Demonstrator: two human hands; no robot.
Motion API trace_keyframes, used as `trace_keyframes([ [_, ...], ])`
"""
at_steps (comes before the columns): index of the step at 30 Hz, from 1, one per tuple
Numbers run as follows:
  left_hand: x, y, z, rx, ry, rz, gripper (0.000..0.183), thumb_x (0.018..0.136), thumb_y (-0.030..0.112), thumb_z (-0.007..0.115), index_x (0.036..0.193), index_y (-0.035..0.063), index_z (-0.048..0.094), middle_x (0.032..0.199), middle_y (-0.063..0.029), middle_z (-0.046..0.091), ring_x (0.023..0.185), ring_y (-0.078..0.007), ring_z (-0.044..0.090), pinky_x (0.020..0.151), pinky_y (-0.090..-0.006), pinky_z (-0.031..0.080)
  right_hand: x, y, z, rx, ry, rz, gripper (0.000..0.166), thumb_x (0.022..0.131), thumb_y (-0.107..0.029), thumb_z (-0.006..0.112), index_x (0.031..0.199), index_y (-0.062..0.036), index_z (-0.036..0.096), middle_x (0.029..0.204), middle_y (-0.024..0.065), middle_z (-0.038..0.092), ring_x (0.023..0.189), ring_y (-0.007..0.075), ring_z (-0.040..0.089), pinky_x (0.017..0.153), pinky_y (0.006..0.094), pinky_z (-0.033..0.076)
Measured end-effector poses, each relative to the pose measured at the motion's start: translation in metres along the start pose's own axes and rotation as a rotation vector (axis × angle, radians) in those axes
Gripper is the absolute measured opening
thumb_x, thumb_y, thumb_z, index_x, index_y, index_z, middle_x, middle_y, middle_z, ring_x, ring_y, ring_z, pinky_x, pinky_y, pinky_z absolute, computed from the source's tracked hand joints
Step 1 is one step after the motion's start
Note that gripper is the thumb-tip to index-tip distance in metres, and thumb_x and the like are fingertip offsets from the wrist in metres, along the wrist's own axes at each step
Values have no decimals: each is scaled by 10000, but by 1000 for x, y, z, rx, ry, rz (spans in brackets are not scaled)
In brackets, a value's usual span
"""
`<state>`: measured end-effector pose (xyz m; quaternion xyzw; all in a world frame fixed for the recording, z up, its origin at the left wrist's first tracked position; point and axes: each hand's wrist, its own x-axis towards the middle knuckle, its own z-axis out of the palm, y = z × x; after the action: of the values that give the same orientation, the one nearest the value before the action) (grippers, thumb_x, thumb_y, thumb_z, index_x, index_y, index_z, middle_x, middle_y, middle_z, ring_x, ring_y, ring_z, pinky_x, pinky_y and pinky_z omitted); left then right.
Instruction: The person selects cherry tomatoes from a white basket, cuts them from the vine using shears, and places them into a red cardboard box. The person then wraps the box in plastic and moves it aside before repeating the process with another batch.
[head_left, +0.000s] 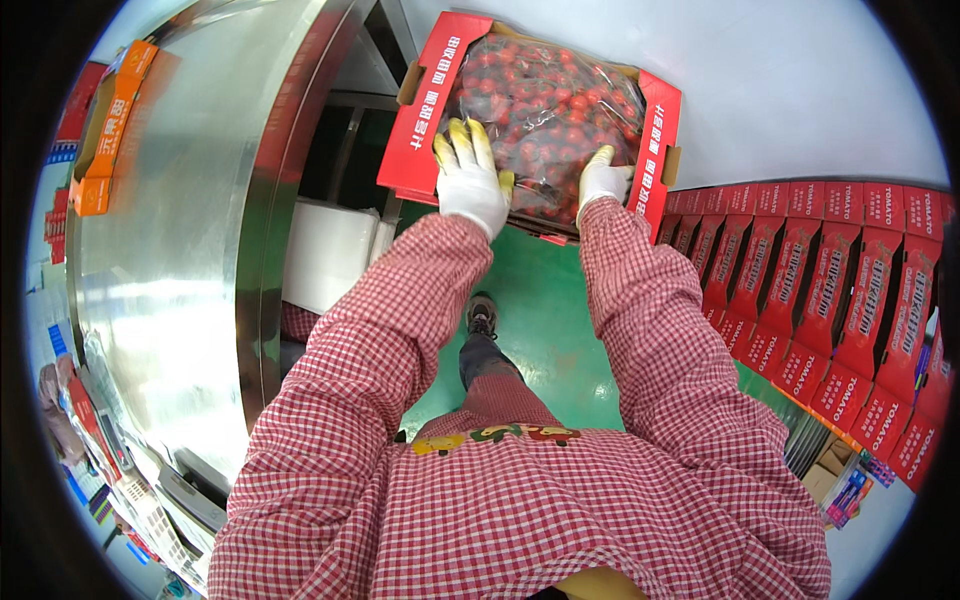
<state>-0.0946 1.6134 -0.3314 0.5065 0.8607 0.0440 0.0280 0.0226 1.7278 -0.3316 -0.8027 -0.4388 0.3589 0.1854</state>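
Observation:
In front of me, near the top of the head view, is a red cardboard box (429, 105) with white lettering on its side flaps. Small red tomatoes (551, 97) under clear plastic film fill it. My left hand (470, 176), in a white glove with yellowed fingertips, lies with fingers apart on the film at the box's near left. My right hand (602, 180), gloved too, rests at the near right, with its thumb side on the film and the other fingers partly hidden by the red side flap. Whether it grips the box cannot be told.
A stainless steel table (172, 225) runs along my left, with an orange carton (112, 127) on its far part. White foam-like blocks (328, 255) sit beneath its edge. Rows of red tomato cartons (817, 285) stand at my right. A white wall (757, 82) rises beyond the box.

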Motion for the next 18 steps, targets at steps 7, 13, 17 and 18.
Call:
trace_keyframes([
  [7,-185,-56,-20,-184,10,175,727,813,246,646,1435,-1,363,1457,-190,376,1372,-364,333,1112,-542,289,-88,110,-79,-112,-385,-1219,758,900,-202,612,1508,20,218,1518,260,312,1390,416,320,1156,444,264],
  [13,-414,-122,-5,-152,-851,-19,397,892,295,521,1188,36,575,1117,-186,647,1101,-319,605,951,-456,470,-115,319,-173,-1005,-1026,-603,556,886,-430,571,1324,-88,561,1254,176,625,1135,367,594,985,404,473],
  [17,-562,-123,18,-318,-1059,-244,373,887,331,521,1119,47,585,1065,-179,674,999,-347,645,851,-442,520,-148,433,-195,-1357,-1211,-526,477,894,-446,537,1259,-153,629,1256,136,634,1126,330,611,949,435,481],
  [18,-594,-122,23,-378,-1080,-266,394,886,342,525,1144,51,587,1089,-180,672,1016,-347,644,865,-439,517,-159,447,-194,-1364,-1263,-574,470,896,-439,536,1262,-158,628,1257,136,633,1127,325,611,948,437,482],
])
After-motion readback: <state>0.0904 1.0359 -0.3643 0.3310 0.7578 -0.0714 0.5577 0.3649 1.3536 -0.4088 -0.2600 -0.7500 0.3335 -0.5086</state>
